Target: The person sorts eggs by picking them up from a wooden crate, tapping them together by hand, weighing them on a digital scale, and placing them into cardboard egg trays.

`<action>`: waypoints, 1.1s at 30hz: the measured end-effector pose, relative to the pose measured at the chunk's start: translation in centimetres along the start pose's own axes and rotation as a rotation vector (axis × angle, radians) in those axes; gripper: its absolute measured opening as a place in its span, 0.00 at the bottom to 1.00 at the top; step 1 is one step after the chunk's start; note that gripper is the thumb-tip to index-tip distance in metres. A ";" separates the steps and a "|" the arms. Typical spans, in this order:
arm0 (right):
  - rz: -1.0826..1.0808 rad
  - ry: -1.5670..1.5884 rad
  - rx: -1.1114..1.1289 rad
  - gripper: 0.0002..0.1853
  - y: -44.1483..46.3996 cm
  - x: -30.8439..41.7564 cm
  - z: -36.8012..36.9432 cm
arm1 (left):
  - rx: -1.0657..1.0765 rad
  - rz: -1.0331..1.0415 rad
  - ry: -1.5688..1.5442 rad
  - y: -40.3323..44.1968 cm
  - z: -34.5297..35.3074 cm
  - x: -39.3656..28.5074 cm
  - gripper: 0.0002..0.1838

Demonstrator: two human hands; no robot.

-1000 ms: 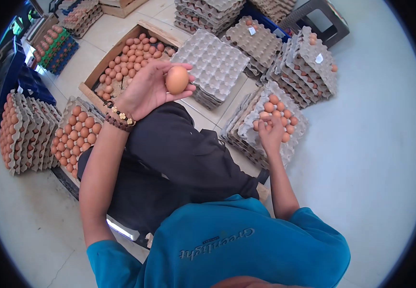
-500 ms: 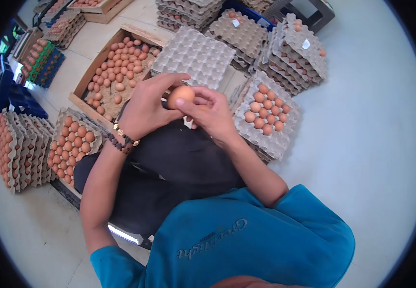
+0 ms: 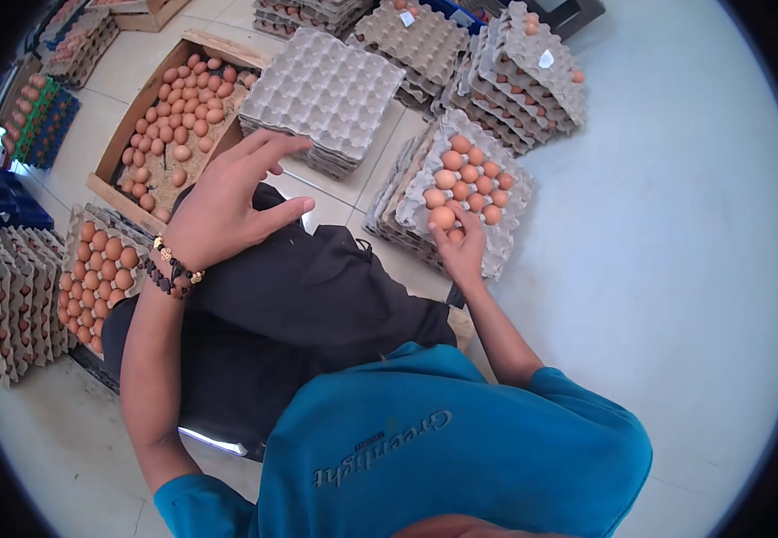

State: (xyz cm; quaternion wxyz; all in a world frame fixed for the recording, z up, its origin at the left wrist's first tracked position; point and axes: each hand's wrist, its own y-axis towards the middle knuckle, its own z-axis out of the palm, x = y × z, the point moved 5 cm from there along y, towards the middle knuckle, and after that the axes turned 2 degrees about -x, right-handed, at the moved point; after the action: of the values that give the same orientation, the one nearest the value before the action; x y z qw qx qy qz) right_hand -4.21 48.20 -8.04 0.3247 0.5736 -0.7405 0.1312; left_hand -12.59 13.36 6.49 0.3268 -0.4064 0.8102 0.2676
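My right hand (image 3: 463, 247) is at the near edge of a grey egg tray (image 3: 507, 235), its fingers closed on a brown egg (image 3: 442, 217). A second egg (image 3: 455, 235) shows partly beside the fingers; whether it is in the hand or in the tray I cannot tell. Several brown eggs (image 3: 474, 183) sit in that tray, which tops a stack. My left hand (image 3: 238, 193) hangs over my dark-trousered lap, thumb and fingers apart, holding nothing. Just beyond it stands a stack of bare grey egg trays (image 3: 326, 90).
A wooden crate (image 3: 106, 184) holds loose eggs (image 3: 182, 112) on sawdust-like bedding. Filled trays (image 3: 97, 273) and a leaning stack (image 3: 14, 291) stand at left. More tray stacks (image 3: 523, 85) rise at the back, and blue and green trays (image 3: 43, 121) lie far left.
My hands have parted. The right hand has carried the egg from near the left hand over to the egg tray on the right; the left hand has moved left, now without an egg.
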 end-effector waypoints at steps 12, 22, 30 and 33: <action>-0.191 0.024 -0.077 0.18 0.2 -4.4 1.7 | 0.024 -0.006 -0.003 0.8 0.4 -0.1 0.28; 0.981 1.442 0.467 0.15 -0.7 -6.0 0.8 | 0.054 0.018 0.031 0.4 0.5 0.0 0.27; -0.004 0.192 -0.039 0.21 -1.0 -2.6 -1.4 | 0.073 -0.023 -0.051 0.4 0.4 0.2 0.25; -0.139 0.033 -0.074 0.21 -1.1 -2.8 -1.3 | 0.081 -0.056 -0.249 0.5 0.3 0.5 0.24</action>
State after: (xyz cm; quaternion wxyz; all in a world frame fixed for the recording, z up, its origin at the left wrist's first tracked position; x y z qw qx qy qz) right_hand -2.38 50.68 -9.01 0.3659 0.6090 -0.6978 0.0903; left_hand -13.14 13.61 5.98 0.4485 -0.3787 0.7618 0.2739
